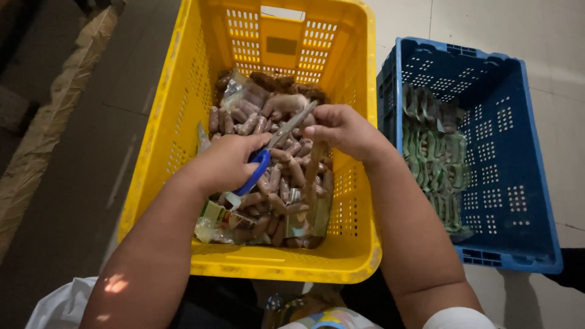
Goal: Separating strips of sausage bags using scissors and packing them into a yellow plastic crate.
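Much of the pile in the yellow crate [183,91] is hard to read: brown sausage-like pieces [286,176] lie jumbled with clear and green wrappers, and the forearms cover the middle of the heap. The left hand [225,161] is closed around the blue handles of a pair of scissors [271,152]; its fingers are tucked under, so only the knuckles show. The grey blades point toward 1 o'clock and reach the right hand [344,131], which pinches a long brown piece [314,167] hanging down from its fingertips, just beside the blade tips. Whether the blades are touching that piece cannot be told.

At 3 o'clock stands a blue crate [530,152], its near corner cut off by the right forearm; inside lies a row of green packets [436,158], too dim to make out further. Both crates stand on a pale tiled floor [536,36]. At 9 o'clock the floor turns dark grey, with a worn, light-coloured edge [42,134] running along it. At 6 o'clock, pale clothing is cut off by the frame.
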